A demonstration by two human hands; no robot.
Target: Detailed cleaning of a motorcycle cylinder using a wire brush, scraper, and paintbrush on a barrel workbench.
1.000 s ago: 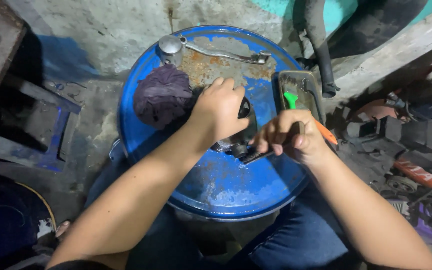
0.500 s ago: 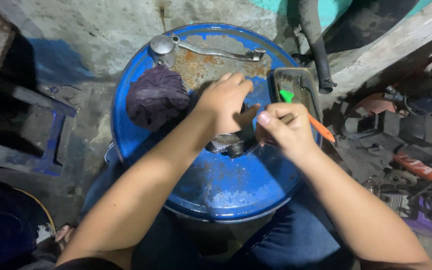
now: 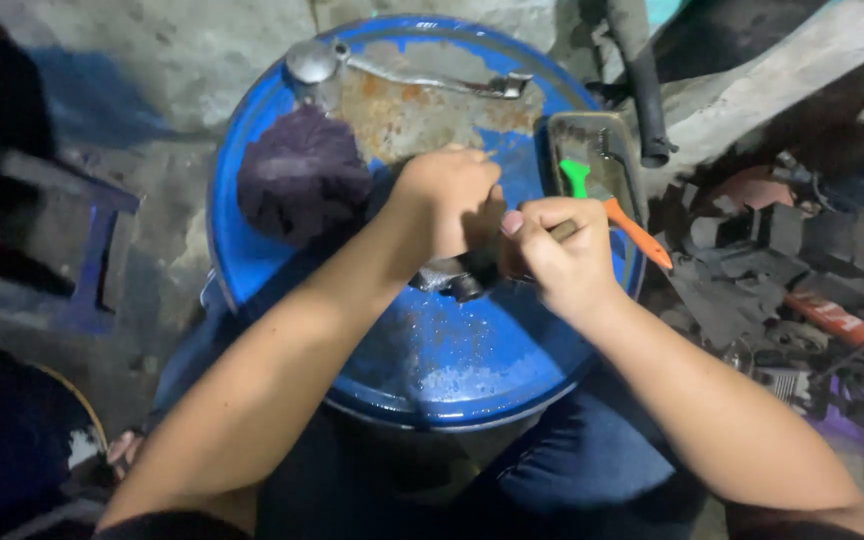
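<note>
On top of a blue drum, my left hand grips a dark metal part, most of it hidden under my fingers. My right hand is closed on a thin tool with a wooden-looking handle, its tip pointing at the part between the two hands. The hands touch each other over the middle of the drum lid.
A dark purple rag lies on the drum's left side. A metal lever with a round end rests at the rusty far edge. A small tray holds a green and orange tool. Scrap parts lie at the right.
My right hand has moved left and closer to my left hand, and the tool's dark tip is now hidden between the hands. The view has shifted slightly.
</note>
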